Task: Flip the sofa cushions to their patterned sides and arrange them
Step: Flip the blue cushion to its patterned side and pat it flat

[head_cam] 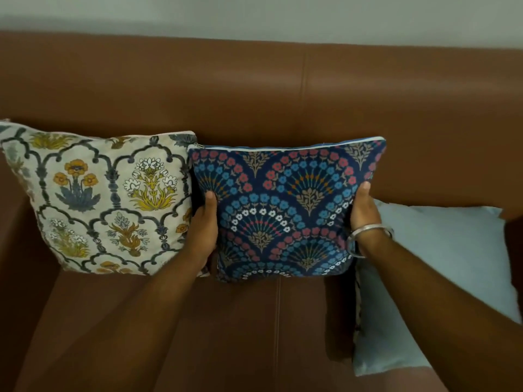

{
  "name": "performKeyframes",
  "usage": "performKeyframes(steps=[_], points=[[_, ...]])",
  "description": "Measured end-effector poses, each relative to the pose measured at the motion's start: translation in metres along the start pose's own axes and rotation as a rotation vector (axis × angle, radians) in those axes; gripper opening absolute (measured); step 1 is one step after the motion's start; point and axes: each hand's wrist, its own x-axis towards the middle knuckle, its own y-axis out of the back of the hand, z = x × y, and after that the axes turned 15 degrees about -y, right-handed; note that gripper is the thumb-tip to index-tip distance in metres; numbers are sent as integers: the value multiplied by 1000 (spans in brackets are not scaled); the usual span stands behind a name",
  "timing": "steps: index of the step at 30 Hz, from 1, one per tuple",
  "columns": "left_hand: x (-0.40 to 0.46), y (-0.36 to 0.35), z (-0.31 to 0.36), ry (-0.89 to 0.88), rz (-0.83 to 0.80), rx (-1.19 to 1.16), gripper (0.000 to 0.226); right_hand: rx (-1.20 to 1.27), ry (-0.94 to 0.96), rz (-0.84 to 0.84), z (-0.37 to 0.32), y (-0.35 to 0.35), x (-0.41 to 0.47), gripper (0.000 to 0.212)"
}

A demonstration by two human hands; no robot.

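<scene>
Navy cushion [285,210] upright on brown sofa [254,94].

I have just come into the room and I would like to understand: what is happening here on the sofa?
A person is setting up cushions on a brown sofa. The left hand and the right hand grip the two sides of a dark blue patterned cushion, held upright against the backrest. To its left, a cream floral cushion already stands with its pattern showing. To the right, a pale blue cushion shows only a plain side, so it seems not flipped yet.
</scene>
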Motion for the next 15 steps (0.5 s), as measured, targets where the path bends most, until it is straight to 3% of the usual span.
performKeyframes(steps=[2,4,6,7,9,13,15], points=[[-24,-1,-15,-264,90,265,97,-184,315,159,23,10,-20,71],[-52,-5,-36,-616,105,683,93,-500,849,280,44,9,-46,70],[-57,-20,-58,-1039,30,976,102,-798,1330,218,62,-6,-49,72],[-49,-28,-67,-1235,18,1051,103,-896,1442,192,65,-15,-43,74],[-20,-36,-75,-1452,30,1135,103,-1006,1540,252,58,-29,-20,81],[48,-23,-70,-1606,35,1162,104,-999,1659,391,28,-27,31,87],[61,-15,-67,-1627,38,1174,101,-976,1604,497,16,-20,44,89]])
